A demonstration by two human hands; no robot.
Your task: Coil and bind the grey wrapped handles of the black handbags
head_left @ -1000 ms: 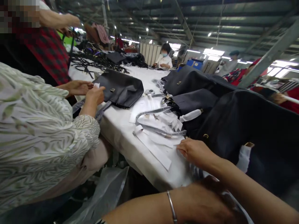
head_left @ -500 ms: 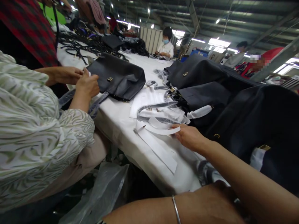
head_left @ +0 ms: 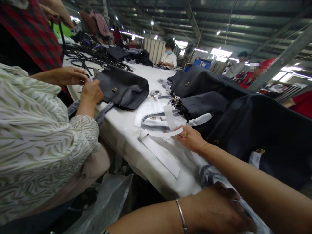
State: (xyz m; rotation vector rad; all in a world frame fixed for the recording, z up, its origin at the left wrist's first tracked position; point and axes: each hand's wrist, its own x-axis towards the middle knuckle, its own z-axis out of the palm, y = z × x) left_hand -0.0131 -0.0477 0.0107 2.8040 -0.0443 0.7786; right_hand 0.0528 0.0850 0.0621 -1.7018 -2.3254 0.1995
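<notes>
My right hand (head_left: 191, 139) reaches over the table with fingertips pinched on a white paper strip (head_left: 170, 117), which stands up from the pile. Another curved strip lies against the same fingers. Lower down, my left hand (head_left: 220, 206), with a silver bangle at the wrist, is curled over a plastic-wrapped strap (head_left: 208, 175); its fingertips are hidden and dim. Beyond my right hand lie a looped strap in clear wrap (head_left: 156, 115) and a white-wrapped handle (head_left: 201, 119). A long flat white strip (head_left: 161, 154) rests nearer the table edge.
Dark bags (head_left: 263, 130) are heaped along the right. To the left, a co-worker in a leaf-patterned top (head_left: 48, 139) works with both hands at a black bag (head_left: 124, 86). Black straps (head_left: 90, 55) cover the far table (head_left: 117, 125). Clear plastic (head_left: 104, 198) hangs below.
My right hand now has a white strip raised upright from the pile. My left hand has moved right and down along the wrapped strap. The whole view has shifted slightly.
</notes>
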